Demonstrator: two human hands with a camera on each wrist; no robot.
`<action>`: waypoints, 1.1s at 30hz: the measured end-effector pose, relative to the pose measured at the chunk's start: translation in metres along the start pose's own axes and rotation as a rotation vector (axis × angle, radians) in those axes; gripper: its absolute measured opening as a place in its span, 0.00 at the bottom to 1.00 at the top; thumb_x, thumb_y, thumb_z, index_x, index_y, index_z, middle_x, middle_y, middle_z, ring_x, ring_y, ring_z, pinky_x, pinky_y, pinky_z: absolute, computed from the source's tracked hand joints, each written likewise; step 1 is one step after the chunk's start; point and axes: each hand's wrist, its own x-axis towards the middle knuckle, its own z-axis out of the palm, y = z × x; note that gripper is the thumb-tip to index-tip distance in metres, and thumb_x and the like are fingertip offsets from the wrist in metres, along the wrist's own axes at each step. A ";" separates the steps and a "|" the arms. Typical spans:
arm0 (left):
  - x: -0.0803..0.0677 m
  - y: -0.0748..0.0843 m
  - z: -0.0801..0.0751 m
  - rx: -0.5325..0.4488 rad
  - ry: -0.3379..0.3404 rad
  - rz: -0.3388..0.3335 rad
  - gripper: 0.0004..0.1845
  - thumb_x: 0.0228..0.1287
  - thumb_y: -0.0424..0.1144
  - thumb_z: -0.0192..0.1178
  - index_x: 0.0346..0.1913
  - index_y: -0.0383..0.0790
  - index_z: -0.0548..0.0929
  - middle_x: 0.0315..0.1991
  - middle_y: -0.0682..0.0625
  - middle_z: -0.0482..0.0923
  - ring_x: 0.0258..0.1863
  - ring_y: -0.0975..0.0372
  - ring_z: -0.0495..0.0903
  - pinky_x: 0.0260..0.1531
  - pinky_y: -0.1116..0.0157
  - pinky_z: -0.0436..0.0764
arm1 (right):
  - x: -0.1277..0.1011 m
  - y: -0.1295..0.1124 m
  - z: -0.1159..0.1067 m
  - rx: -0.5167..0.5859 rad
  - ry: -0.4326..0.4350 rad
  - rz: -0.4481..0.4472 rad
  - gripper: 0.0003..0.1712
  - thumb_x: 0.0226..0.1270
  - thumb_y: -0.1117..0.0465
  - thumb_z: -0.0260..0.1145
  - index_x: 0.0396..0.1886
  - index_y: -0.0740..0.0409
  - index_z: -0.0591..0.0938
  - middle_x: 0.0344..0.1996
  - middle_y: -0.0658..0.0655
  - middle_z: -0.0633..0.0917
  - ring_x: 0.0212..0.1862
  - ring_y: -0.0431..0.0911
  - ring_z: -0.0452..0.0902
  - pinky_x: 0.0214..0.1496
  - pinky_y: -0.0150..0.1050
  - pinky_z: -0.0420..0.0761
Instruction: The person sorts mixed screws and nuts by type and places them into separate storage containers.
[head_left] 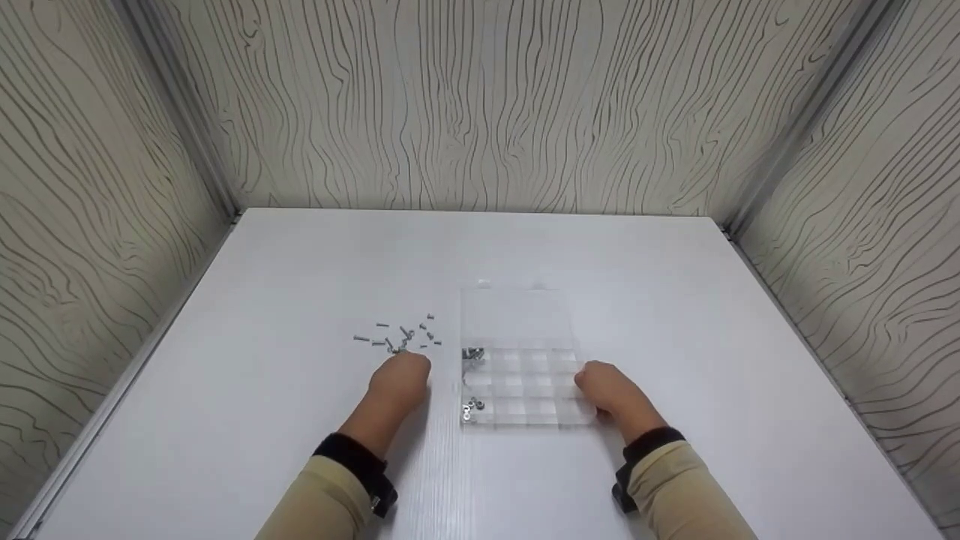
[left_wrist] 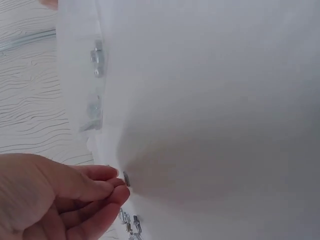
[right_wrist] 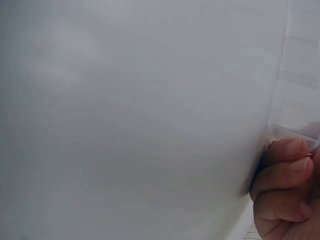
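Observation:
My left hand [head_left: 401, 377] is low over the table beside a scatter of small screws [head_left: 381, 343]. In the left wrist view its thumb and fingertips [left_wrist: 120, 190] come together at a small metal screw [left_wrist: 126, 178], which they appear to pinch. To the right lies a clear plastic compartment box [head_left: 517, 424] with its lid [head_left: 514, 311] opened back. Nuts [head_left: 472, 409] sit in its near left compartment, and small metal pieces [head_left: 473, 353] lie in a farther left one. My right hand [head_left: 611, 390] grips the box's right edge, its fingers curled, as the right wrist view also shows.
The white table [head_left: 675, 300] extends around the box and screws. Wood-grain panels [head_left: 450, 105] stand behind it and on both sides, joined by grey metal posts [head_left: 176, 112].

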 end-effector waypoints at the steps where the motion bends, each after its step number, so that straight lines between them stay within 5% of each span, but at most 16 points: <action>1: 0.000 -0.001 0.000 0.000 -0.003 0.000 0.10 0.61 0.36 0.53 0.44 0.37 0.79 0.42 0.42 0.79 0.46 0.53 0.78 0.50 0.57 0.76 | 0.000 0.000 0.000 -0.003 0.000 0.001 0.13 0.68 0.61 0.45 0.35 0.66 0.73 0.20 0.58 0.73 0.17 0.46 0.67 0.13 0.32 0.68; 8: 0.001 0.001 0.004 0.024 -0.001 0.014 0.08 0.60 0.37 0.55 0.40 0.39 0.80 0.38 0.45 0.80 0.41 0.55 0.79 0.45 0.59 0.78 | 0.001 0.000 0.000 -0.054 0.024 -0.027 0.14 0.68 0.61 0.46 0.33 0.67 0.73 0.22 0.58 0.74 0.21 0.47 0.69 0.17 0.34 0.71; 21: 0.004 0.008 0.008 0.270 0.118 0.136 0.09 0.58 0.36 0.55 0.21 0.39 0.79 0.21 0.46 0.77 0.23 0.57 0.77 0.27 0.60 0.81 | 0.000 0.000 0.000 -0.061 0.030 -0.031 0.13 0.67 0.61 0.46 0.31 0.66 0.73 0.22 0.58 0.73 0.22 0.48 0.69 0.18 0.35 0.71; 33: 0.007 0.005 0.011 0.247 0.101 0.082 0.09 0.60 0.39 0.55 0.27 0.38 0.80 0.25 0.46 0.78 0.29 0.57 0.80 0.34 0.60 0.81 | 0.001 -0.001 0.000 0.029 -0.016 0.030 0.14 0.66 0.63 0.44 0.39 0.69 0.73 0.21 0.59 0.74 0.15 0.45 0.67 0.11 0.32 0.69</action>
